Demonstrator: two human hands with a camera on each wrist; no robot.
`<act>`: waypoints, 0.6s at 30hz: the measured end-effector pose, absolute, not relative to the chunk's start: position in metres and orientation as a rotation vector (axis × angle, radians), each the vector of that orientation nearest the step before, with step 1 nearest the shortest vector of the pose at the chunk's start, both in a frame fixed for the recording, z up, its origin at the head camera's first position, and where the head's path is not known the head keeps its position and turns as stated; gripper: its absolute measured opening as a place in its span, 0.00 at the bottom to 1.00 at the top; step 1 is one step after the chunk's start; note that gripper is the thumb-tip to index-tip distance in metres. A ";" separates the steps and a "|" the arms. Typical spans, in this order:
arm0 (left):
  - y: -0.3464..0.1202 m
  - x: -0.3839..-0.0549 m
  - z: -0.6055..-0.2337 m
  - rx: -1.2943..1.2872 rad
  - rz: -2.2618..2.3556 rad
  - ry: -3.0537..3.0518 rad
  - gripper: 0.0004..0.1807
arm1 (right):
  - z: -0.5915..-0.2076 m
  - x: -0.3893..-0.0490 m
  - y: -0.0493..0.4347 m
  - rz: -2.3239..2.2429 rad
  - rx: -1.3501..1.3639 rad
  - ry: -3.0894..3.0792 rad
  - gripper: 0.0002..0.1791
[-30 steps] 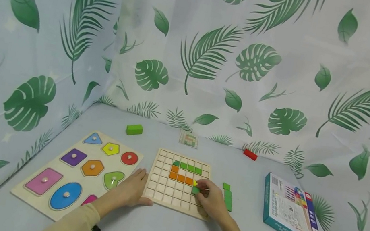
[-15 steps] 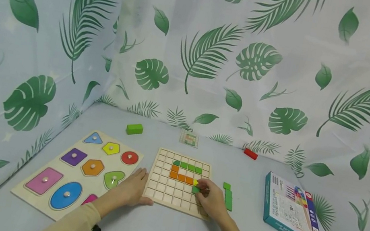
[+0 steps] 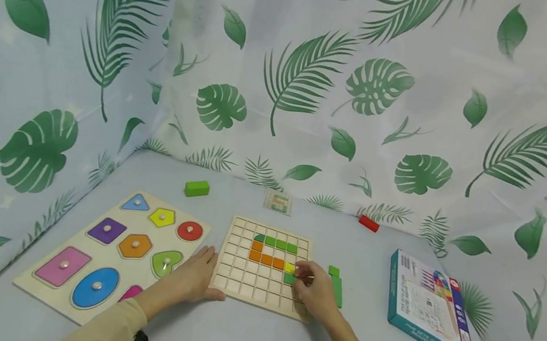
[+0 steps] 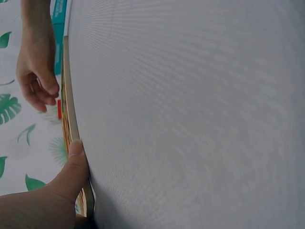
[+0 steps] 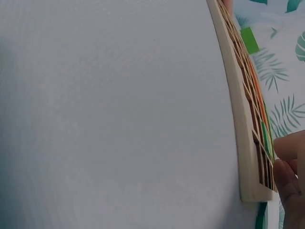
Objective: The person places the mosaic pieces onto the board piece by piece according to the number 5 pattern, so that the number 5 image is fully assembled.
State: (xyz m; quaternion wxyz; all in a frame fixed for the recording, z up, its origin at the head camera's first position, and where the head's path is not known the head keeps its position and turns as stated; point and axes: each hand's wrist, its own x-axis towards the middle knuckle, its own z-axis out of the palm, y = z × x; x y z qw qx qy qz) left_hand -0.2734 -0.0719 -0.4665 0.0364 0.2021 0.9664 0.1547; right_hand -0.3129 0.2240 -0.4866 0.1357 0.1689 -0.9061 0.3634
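Note:
A wooden grid board (image 3: pixel 244 286) lies on the table, holding a row of green tiles (image 3: pixel 280 244), several orange tiles (image 3: pixel 266 259), a yellow tile (image 3: pixel 289 268) and a green tile (image 3: pixel 290 279). My right hand (image 3: pixel 316 289) hovers at the board's right side, its loosely bent fingertips right by the yellow tile; no piece shows between them in the left wrist view. My left hand (image 3: pixel 195 278) lies along the board's left edge with extended fingers. Its thumb (image 4: pixel 76 164) touches the near edge in the left wrist view.
More green tiles (image 3: pixel 337 290) lie right of the board. A knobbed shape puzzle (image 3: pixel 93 243) lies at left, a teal box (image 3: pixel 432 308) at right. Behind are a green block (image 3: pixel 197 188), a pattern card (image 3: pixel 278 202) and a red block (image 3: pixel 369 223).
The head view has shifted slightly. My right fingertips have drawn a little off the yellow tile, and more of it shows. My left hand has stayed at the board's edge.

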 end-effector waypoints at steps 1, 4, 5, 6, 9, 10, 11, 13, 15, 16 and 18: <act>-0.072 -0.274 -0.467 0.618 0.474 2.968 0.51 | -0.485 -0.312 0.226 1.059 0.498 -2.606 0.19; -0.072 -0.274 -0.468 0.610 0.467 2.966 0.51 | -0.481 -0.311 0.233 1.048 0.505 -2.556 0.17; -0.072 -0.274 -0.468 0.609 0.468 2.965 0.51 | -0.480 -0.311 0.237 1.034 0.496 -2.548 0.16; -0.072 -0.274 -0.468 0.611 0.478 2.964 0.51 | -0.479 -0.310 0.240 1.024 0.484 -2.544 0.16; -0.072 -0.274 -0.468 0.610 0.511 2.956 0.51 | -0.478 -0.309 0.251 0.994 0.426 -2.560 0.16; -0.072 -0.274 -0.469 0.611 0.519 2.954 0.51 | -0.478 -0.309 0.254 0.993 0.412 -2.567 0.16; -0.072 -0.274 -0.470 0.612 0.529 2.952 0.51 | -0.478 -0.309 0.257 0.990 0.396 -2.577 0.16; -0.072 -0.274 -0.470 0.611 0.535 2.952 0.51 | -0.479 -0.308 0.263 0.986 0.379 -2.588 0.16; -0.072 -0.274 -0.471 0.613 0.530 2.954 0.51 | -0.480 -0.307 0.268 0.981 0.375 -2.592 0.16; -0.072 -0.274 -0.471 0.617 0.529 2.956 0.51 | -0.480 -0.306 0.271 0.976 0.374 -2.594 0.16; -0.072 -0.274 -0.471 0.621 0.534 2.959 0.51 | -0.481 -0.305 0.276 0.967 0.365 -2.599 0.16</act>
